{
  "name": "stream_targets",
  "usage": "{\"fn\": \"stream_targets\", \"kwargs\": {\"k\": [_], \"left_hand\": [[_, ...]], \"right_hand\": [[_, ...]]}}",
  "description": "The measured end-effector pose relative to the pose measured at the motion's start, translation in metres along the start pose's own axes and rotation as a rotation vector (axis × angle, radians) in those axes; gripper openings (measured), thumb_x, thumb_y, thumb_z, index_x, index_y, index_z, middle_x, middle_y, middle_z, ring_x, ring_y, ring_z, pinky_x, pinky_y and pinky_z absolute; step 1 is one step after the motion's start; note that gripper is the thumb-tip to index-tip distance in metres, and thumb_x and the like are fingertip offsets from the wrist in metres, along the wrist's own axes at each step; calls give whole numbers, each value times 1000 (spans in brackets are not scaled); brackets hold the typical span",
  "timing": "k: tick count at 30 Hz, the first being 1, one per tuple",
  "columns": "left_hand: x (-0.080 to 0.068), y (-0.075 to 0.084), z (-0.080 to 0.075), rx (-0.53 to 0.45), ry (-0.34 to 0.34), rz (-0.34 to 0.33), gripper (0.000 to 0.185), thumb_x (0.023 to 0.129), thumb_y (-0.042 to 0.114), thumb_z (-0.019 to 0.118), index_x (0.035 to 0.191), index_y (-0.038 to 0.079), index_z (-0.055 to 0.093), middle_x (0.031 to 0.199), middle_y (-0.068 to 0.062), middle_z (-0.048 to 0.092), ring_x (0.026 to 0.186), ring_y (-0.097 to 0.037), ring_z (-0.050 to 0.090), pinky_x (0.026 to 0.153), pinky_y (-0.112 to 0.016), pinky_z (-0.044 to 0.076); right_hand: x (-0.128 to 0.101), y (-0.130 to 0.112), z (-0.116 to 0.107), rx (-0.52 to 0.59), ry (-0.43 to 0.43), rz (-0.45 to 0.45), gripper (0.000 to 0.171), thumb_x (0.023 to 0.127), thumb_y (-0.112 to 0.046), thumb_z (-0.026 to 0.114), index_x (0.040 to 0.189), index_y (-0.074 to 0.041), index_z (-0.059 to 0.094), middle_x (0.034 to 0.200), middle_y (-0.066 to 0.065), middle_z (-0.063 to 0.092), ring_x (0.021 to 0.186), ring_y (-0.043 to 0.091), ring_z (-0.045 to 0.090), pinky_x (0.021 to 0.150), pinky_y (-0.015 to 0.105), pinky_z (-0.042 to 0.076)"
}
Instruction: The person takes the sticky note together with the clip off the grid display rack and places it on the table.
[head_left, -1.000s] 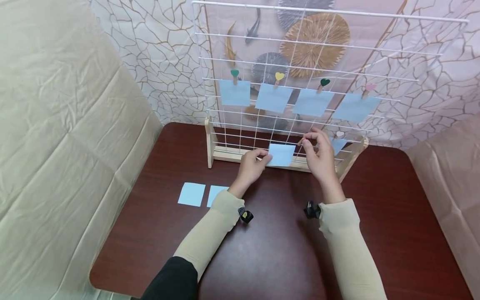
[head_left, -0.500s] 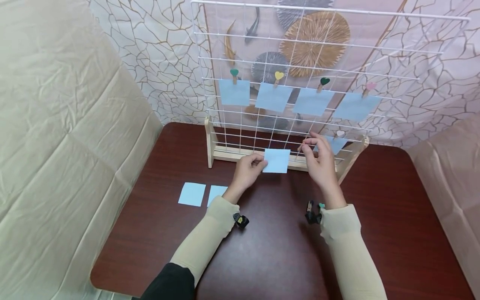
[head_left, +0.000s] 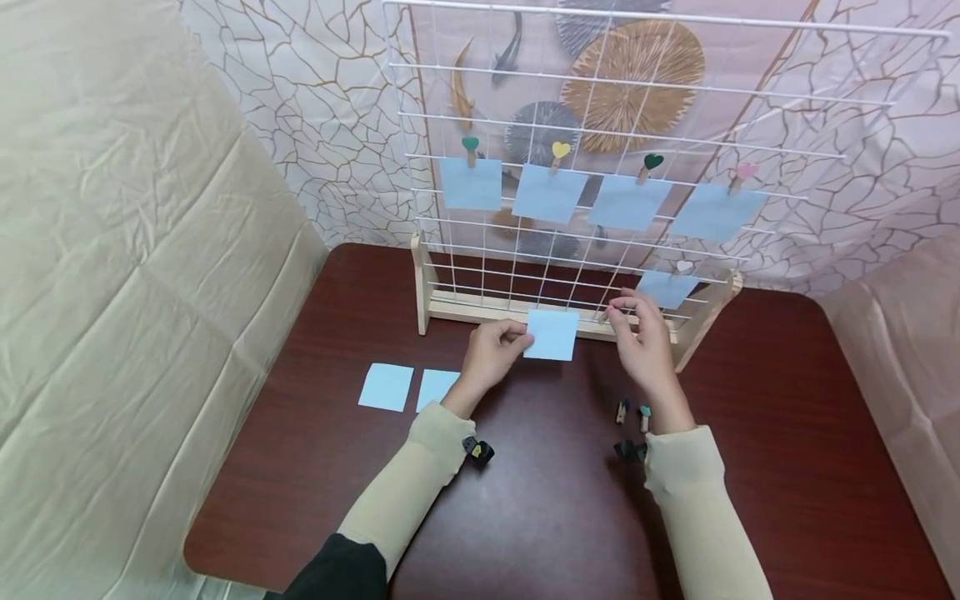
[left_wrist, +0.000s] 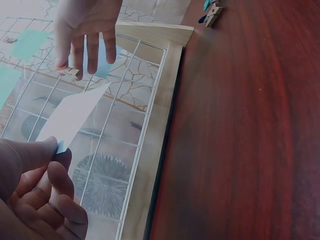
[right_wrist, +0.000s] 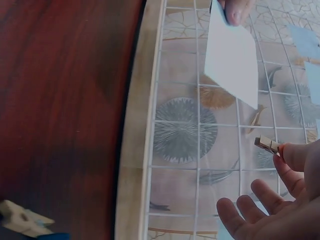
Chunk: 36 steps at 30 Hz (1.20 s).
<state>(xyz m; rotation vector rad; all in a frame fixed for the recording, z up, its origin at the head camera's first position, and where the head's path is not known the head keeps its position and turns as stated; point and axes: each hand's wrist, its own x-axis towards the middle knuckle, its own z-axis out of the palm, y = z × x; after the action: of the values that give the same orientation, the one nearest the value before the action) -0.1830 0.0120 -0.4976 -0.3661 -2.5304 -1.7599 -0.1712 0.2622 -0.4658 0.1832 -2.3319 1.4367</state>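
My left hand (head_left: 491, 357) pinches a light blue paper square (head_left: 551, 335) at its left edge, between thumb and fingers. The paper is held up in front of the lower part of a white wire grid (head_left: 667, 18). To its right, my right hand (head_left: 647, 346) pinches a small wooden clothespin (right_wrist: 267, 144) between thumb and index finger, its other fingers spread. In the right wrist view the clothespin stands apart from the paper. Higher on the grid hangs a row of several blue squares (head_left: 471, 185) under heart-topped clothespins, with one more square (head_left: 667, 289) at lower right.
Two blue squares (head_left: 386, 387) lie on the dark red table (head_left: 285, 467) at the left. Beside my right wrist lie a dark-topped clothespin (head_left: 622, 412) and a teal-topped clothespin (head_left: 644, 418). A wooden base (head_left: 468, 311) carries the grid, in front of a patterned backdrop (head_left: 322, 125).
My left hand has drawn the paper square down and away from the grid. The right hand has come lower with its clothespin, uncovering the lower-right hung square and the two clothespins on the table.
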Motion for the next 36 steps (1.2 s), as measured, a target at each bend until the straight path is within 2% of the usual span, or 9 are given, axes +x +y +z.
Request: {"fn": "stream_targets", "kwargs": {"k": [3,11,19,23,29,36], "left_hand": [[-3,-3,-1,9,-6,-1,17,99,19,76,106,4,81,95,-7,79,80,-13,69,73,-27,56],[-12,-9,-12,25,-20,-12,17,100,20,75,103,5,82,90,-6,78,75,-12,67,70,-29,55],[-22,-19,-15,67,-54,-53,18,100,21,75,107,6,82,96,-6,79,85,-16,72,76,-32,57],[-28,-23,-16,75,-69,-71,18,100,21,76,108,7,81,95,-5,79,84,-16,71,75,-33,58],[-36,-27,-19,112,-77,-94,18,99,23,77,108,7,81,95,-5,79,84,-15,72,76,-35,58],[-41,-34,-24,139,-89,-125,17,99,24,78,105,9,82,91,-3,78,80,-14,70,73,-34,57]], "right_hand": [[-4,4,1,-6,8,19,19,107,-7,60,113,9,66,148,23,56,140,39,49,87,20,44],[-14,12,-1,-39,7,61,21,107,-9,60,116,9,65,150,23,54,143,39,45,85,25,43],[-20,16,-3,-15,-25,74,21,108,-8,59,114,11,65,148,28,54,139,40,48,87,15,44],[-24,16,-3,-32,-53,87,21,108,-8,59,112,12,65,146,30,55,135,41,52,88,12,43],[-31,19,-4,-79,-70,101,21,108,-10,58,112,10,66,146,28,56,137,41,52,90,16,40],[-36,27,-6,-75,-72,124,24,109,-11,57,113,11,65,147,28,55,135,41,54,89,8,39]]}}
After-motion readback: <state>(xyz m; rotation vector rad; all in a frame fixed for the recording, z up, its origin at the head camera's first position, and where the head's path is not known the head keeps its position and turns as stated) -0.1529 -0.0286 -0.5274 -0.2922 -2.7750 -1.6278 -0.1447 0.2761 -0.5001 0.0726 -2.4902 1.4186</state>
